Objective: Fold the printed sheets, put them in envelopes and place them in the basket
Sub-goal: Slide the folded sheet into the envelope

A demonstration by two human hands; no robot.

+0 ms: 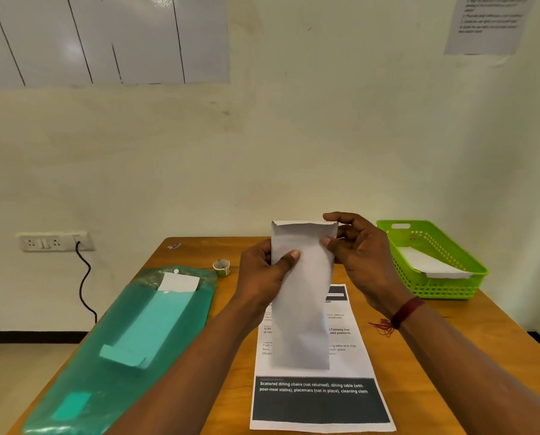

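Both hands' (262, 274) grip holds envelope (301, 293) upright.

A wooden table (434, 346) seen from above, its middle blocked by the left hand (262, 277) and right hand (362, 262) holding a white envelope (303, 293) upright. From that envelope, a green plastic packet (121, 340) covers the table toward 8 o'clock, a sticker roll (221, 267) sits at 10 o'clock, a printed sheet (318, 400) lies flat at 6 o'clock, and a green basket (444, 290) stands at 2 o'clock, with the wall (293, 152) behind at 12. Bare wood lies open at 4 o'clock, between sheet and basket, crossed only by the right forearm (482, 365).
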